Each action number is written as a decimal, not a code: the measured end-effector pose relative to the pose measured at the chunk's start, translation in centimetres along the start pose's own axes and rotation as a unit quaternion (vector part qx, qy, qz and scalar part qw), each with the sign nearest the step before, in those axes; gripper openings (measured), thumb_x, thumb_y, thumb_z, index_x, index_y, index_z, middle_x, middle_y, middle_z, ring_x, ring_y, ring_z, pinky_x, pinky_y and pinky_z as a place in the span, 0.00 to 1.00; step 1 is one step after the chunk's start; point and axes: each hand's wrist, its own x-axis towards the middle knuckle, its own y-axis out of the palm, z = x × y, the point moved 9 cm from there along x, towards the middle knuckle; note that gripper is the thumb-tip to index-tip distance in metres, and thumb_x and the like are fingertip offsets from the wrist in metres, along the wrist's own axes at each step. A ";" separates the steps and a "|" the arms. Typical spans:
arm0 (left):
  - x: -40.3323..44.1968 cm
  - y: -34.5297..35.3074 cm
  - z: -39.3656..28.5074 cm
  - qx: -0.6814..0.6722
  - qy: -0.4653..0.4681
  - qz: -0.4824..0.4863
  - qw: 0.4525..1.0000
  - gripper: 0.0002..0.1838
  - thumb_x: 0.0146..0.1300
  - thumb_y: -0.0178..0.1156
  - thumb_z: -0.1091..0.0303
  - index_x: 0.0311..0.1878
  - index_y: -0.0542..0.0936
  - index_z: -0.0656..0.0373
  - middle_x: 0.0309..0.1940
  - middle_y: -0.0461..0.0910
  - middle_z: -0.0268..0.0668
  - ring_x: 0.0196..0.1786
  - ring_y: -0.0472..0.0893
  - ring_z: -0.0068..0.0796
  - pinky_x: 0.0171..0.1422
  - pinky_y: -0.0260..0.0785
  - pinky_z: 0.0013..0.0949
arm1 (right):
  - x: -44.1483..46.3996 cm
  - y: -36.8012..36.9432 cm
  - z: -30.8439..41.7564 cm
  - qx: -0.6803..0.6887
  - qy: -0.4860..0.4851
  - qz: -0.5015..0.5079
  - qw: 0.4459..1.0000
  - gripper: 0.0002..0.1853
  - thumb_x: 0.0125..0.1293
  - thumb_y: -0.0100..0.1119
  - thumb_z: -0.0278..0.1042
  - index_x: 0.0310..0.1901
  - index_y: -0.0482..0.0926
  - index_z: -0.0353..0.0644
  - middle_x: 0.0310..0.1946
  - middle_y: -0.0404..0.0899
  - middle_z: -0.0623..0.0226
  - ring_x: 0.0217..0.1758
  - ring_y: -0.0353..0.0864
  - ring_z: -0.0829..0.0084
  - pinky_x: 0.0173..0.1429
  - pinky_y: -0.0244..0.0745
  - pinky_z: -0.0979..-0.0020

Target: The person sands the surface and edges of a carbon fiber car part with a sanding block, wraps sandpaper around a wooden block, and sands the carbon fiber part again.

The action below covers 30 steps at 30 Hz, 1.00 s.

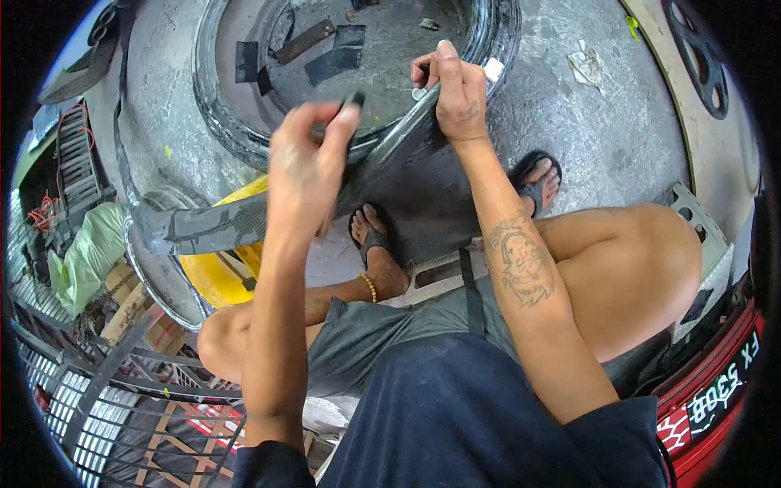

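Note:
A long dark rubber strip [213, 224] runs from the left side, past my left hand, up to my right hand. My left hand [313, 159] has its fingers closed on a small black object [355, 99], too blurred to name. My right hand [460, 93] is closed on the upper end of the rubber strip, thumb pointing up. Beyond both hands lie large black rubber rings [213, 98] on the floor. Several black rubber pieces [335, 67] lie inside the rings.
A yellow object [213, 281] and a round metal rim [167, 285] are at the left, near a green plastic bag [93, 252]. My sandaled feet are below the strip. A red vehicle part [716, 407] stands at the lower right, a metal grille [106, 382] at the lower left.

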 end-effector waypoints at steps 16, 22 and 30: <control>-4.1 2.6 -5.2 0.120 0.165 0.004 0.979 0.12 0.73 0.68 0.77 0.55 0.81 0.72 0.45 0.78 0.53 0.48 0.81 0.56 0.54 0.75 0.50 | 0.2 -0.4 -0.1 0.008 -0.043 -0.022 0.999 0.32 0.86 0.51 0.54 0.29 0.86 0.35 0.23 0.84 0.58 0.28 0.87 0.62 0.38 0.78 0.63; -6.0 1.0 -4.6 0.123 0.114 0.004 0.986 0.14 0.72 0.70 0.74 0.56 0.84 0.72 0.47 0.82 0.46 0.50 0.84 0.44 0.60 0.76 0.40 | 0.4 -0.5 -0.2 -0.012 -0.053 -0.035 0.998 0.31 0.86 0.51 0.53 0.28 0.85 0.36 0.23 0.84 0.57 0.27 0.86 0.58 0.39 0.78 0.62; -4.0 2.2 -4.9 0.105 0.135 -0.012 0.985 0.12 0.72 0.69 0.76 0.54 0.82 0.72 0.44 0.79 0.52 0.46 0.82 0.53 0.53 0.76 0.46 | 0.0 -0.3 -0.3 0.000 -0.047 -0.031 0.998 0.33 0.85 0.51 0.57 0.29 0.87 0.38 0.23 0.85 0.56 0.30 0.90 0.56 0.41 0.80 0.59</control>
